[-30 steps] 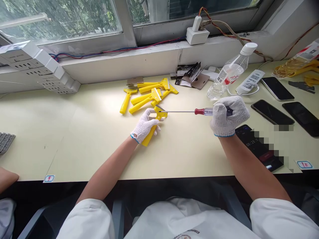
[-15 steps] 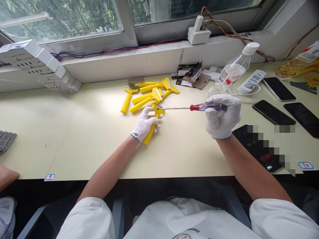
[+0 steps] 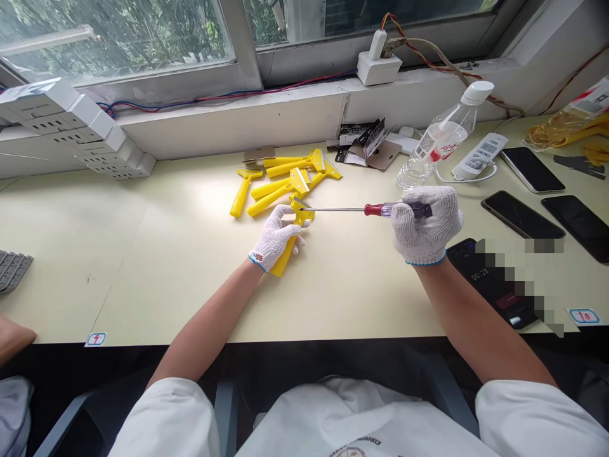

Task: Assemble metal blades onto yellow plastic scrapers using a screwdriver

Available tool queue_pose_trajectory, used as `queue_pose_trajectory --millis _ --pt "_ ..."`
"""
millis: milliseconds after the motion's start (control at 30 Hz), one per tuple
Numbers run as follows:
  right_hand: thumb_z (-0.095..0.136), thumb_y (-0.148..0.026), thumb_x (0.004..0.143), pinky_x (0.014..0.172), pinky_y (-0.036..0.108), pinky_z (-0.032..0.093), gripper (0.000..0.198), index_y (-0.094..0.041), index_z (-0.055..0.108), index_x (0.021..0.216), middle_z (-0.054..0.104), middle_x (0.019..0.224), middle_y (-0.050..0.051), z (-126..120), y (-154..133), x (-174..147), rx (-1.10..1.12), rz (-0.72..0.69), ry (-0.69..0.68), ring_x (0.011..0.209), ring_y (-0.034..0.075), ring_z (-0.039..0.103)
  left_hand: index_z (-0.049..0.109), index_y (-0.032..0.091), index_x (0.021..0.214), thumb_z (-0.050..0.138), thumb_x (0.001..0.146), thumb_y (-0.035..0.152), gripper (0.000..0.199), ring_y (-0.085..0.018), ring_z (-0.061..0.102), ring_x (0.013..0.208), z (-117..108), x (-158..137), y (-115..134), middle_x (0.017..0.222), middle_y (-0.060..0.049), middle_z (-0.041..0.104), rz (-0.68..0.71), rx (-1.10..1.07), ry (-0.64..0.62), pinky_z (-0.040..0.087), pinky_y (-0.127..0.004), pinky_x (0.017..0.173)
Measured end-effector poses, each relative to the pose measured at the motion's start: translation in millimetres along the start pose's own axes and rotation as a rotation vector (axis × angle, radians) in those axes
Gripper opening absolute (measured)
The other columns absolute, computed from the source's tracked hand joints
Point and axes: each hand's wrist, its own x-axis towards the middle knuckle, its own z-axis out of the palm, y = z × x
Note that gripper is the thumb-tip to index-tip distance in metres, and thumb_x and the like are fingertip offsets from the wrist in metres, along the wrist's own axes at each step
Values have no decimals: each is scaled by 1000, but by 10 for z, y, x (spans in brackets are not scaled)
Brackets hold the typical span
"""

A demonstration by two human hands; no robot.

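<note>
In a white knit glove, my left hand is closed around a yellow scraper, its head tilted up between thumb and fingers. My right hand, gloved the same way, grips a screwdriver by its clear purple and red handle. The long metal shaft points left and its tip meets the scraper's head; the exact contact spot is too small to make out. Just behind my left hand lie several more yellow scrapers, some with metal blades showing, loosely heaped on the table.
A plastic bottle stands beyond my right hand, near a power strip. Several phones, including a black phone, lie at the right. Black packaging cards rest by the wall. White boxes are stacked at left; another person's arm shows there.
My right hand has shifted very slightly, with the screwdriver handle turned a little. The tip stays at the scraper's head, and my left hand has hardly moved.
</note>
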Motion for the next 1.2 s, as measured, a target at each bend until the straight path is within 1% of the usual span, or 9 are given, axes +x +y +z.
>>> queue_pose_trajectory --millis 133,267,367,500,667,900,1033,1133,1200 --pt "63 -57 99 69 37 58 36 -22 61 104 67 88 6 35 -21 -47 10 -10 17 72 19 67 51 26 119 85 78 32 54 -18 76 60 -3 1 0 115 -8 84 -6 -6 2 57 -28 47" --pt "65 -44 93 73 40 62 30 -24 58 113 67 93 5 77 -29 -42 151 -54 43 77 21 70 51 26 120 86 78 32 55 -18 75 60 -7 1 -1 116 -8 84 -11 -8 6 57 -28 47" --pt "64 -40 92 73 41 64 29 -25 58 116 69 97 5 88 -28 -38 215 -26 18 79 22 72 51 26 120 86 78 32 55 -18 76 60 -7 0 -1 117 -8 84 -12 -9 9 57 -28 47" --pt "67 -50 96 73 40 64 32 -23 62 113 70 96 6 47 1 -54 158 -23 4 80 22 74 51 26 119 86 77 31 55 -18 76 60 -7 1 2 116 -8 84 -14 -12 8 57 -27 47" --pt "61 -68 102 61 33 51 46 -22 61 97 65 82 5 0 43 -56 10 29 -55 65 16 63 50 25 120 85 78 32 56 -18 76 60 -7 -3 18 116 -8 84 -12 -8 3 57 -28 48" --pt "68 -50 95 71 37 60 30 -23 64 107 71 89 4 25 -9 -72 33 -45 -5 74 20 71 50 24 121 85 79 32 55 -18 76 60 6 -13 45 116 -9 84 -10 3 4 57 -29 48" --pt "67 -37 89 79 43 65 27 -26 63 114 73 97 5 40 -40 -56 189 -18 -31 85 23 76 50 25 121 85 80 33 54 -18 76 61 2 -13 35 115 -9 84 -5 1 5 57 -28 49" --pt "68 -37 89 83 45 67 29 -27 61 115 73 101 6 37 -36 -44 239 -7 -64 90 24 77 50 25 120 85 79 32 54 -18 76 60 -1 -10 28 116 -9 84 -7 -2 6 57 -28 48" --pt "70 -44 92 80 43 66 30 -26 62 114 74 99 7 20 -25 -40 181 -10 -73 88 25 77 49 25 120 85 78 30 56 -18 75 58 -2 -5 27 116 -9 85 -12 -10 8 57 -28 48"
